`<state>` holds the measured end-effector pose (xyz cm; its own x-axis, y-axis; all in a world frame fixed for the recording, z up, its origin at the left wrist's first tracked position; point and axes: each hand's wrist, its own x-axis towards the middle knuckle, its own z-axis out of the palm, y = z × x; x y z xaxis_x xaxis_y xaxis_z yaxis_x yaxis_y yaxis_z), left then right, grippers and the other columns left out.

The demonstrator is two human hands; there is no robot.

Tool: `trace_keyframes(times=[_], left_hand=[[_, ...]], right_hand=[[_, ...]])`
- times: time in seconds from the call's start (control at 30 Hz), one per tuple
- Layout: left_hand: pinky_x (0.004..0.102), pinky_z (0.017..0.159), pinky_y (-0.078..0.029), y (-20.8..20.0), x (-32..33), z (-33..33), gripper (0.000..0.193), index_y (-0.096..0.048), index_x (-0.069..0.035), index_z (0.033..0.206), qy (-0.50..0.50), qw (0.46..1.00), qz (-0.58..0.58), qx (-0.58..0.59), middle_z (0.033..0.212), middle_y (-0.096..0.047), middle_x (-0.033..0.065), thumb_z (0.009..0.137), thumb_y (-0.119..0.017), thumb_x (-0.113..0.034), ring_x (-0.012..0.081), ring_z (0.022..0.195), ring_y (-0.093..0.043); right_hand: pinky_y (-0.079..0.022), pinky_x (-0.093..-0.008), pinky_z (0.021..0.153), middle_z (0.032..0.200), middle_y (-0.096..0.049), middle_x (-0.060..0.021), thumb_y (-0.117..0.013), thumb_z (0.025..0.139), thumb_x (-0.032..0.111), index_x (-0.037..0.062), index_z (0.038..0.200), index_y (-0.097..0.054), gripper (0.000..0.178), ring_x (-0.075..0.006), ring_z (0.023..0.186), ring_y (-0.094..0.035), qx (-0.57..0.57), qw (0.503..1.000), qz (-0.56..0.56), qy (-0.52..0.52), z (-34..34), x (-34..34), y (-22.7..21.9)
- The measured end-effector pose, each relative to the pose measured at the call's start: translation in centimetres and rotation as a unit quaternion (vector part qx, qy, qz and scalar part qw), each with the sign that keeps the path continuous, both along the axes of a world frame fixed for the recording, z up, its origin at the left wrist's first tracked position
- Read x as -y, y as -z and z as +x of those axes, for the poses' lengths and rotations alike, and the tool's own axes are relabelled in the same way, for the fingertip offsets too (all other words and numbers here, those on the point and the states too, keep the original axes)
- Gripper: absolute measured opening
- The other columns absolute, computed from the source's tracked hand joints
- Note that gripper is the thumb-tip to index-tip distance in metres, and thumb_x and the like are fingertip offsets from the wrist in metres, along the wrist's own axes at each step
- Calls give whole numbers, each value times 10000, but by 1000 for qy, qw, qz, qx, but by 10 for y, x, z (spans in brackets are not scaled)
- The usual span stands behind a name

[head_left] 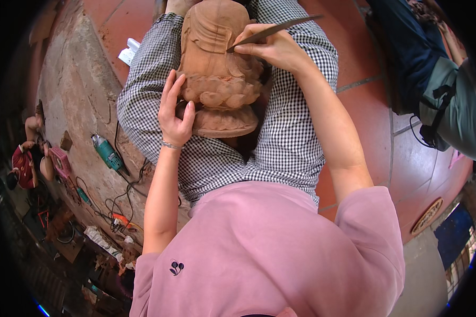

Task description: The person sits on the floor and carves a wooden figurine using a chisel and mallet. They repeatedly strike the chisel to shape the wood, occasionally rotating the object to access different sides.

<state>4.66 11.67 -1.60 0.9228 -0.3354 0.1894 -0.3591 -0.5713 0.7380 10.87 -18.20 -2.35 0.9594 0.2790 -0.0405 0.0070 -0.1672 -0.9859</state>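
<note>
A reddish-brown carved statue (214, 66) lies between my checked trouser legs, its lotus-petal base toward me and its draped body pointing away. My left hand (176, 113) rests against the left side of the base, fingers stretched out and thumb apart. In my right hand (275, 50) is a thin dark carving blade (277, 30), pinched between thumb and fingers. Its lower tip touches or nearly touches the carved folds; the other end sticks out to the upper right. The statue's far end is cut off by the picture's top edge.
On the left lie a green power tool (108, 153) and tangled black cords (124, 195). White paper (129, 52) is beside my left leg. Other people sit at far left (24, 166) and upper right (433, 79). A round carved plaque (427, 216) is at right on red tiles (373, 119).
</note>
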Motion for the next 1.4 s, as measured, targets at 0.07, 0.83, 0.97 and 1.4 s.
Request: trace_keyframes(times=[0.07,0.83,0.97,1.4], left_hand=[[410,1137,-404,-1,2,0,588,-568,-35,1401,-4,1000,4,0,1531,-451,238,818,-621,-98,372,1394,-480],[402,1115,-429,1,-1,-1,593,-563,-39,1407,-1,1000,21,10,1537,-448,228,823,-622,-123,362,1376,-502],[402,1116,-429,1,0,0,591,-564,-43,1407,0,1000,6,1,1539,-447,225,824,-626,-121,363,1379,-499],[404,1114,-431,0,0,-1,589,-567,-44,1404,-4,1000,13,4,1532,-454,228,822,-628,-117,366,1374,-502]], right_hand=[[-523,-332,836,967,-675,-12,-818,802,176,32,870,-723,186,-170,931,-624,58,998,-17,-35,-2,6,4],[-546,-329,818,959,-710,-42,-811,825,175,22,956,-717,222,-166,883,-651,86,991,-64,-78,-9,7,-3],[-556,-327,826,948,-723,-45,-787,853,160,20,979,-723,199,-176,896,-677,69,997,-41,-14,-5,2,2],[-388,-443,1120,1490,-507,-107,-802,763,263,35,706,-696,257,-314,1397,-435,81,977,-46,191,-39,-20,21]])
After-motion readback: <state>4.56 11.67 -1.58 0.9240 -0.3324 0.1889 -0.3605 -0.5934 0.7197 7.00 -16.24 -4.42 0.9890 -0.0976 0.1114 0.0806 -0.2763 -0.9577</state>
